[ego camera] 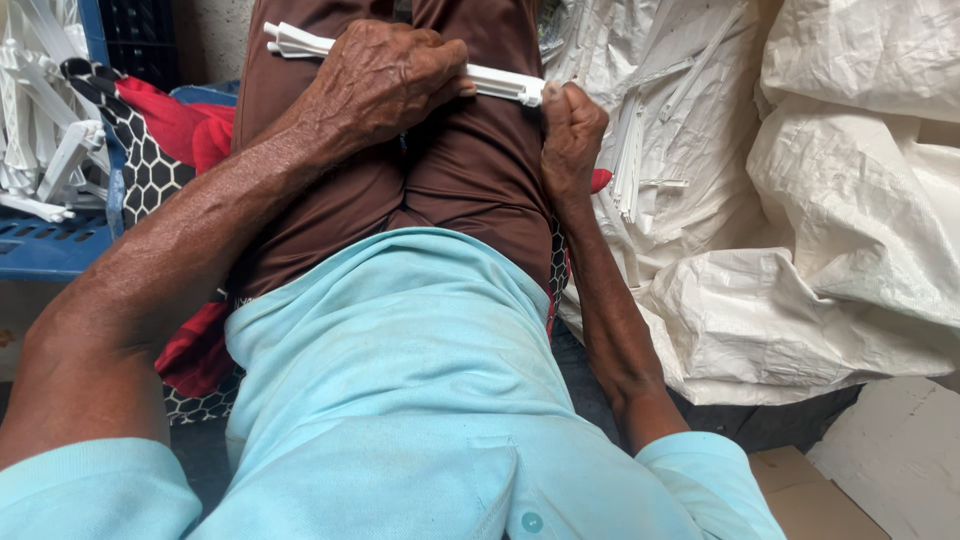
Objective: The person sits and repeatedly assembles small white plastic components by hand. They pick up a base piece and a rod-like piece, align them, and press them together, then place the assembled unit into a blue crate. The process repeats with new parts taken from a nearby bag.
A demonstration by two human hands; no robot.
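A long white plastic bar point(300, 42) lies across my lap, over my brown trousers point(470, 180). My left hand point(385, 80) is wrapped over the middle of the bar, fingers curled around it. My right hand point(570, 130) is closed at the bar's right end point(520, 90), thumb side pressed against the tip. The bar's left end sticks out past my left hand and has a forked shape. The part under my left hand is hidden.
A blue plastic crate point(50, 240) at the left holds several white plastic parts point(40, 140). A red and black-patterned cloth point(170, 130) lies beside my left leg. White woven sacks point(850, 200) with more white plastic strips point(640, 140) fill the right side. Cardboard point(900, 460) lies at the bottom right.
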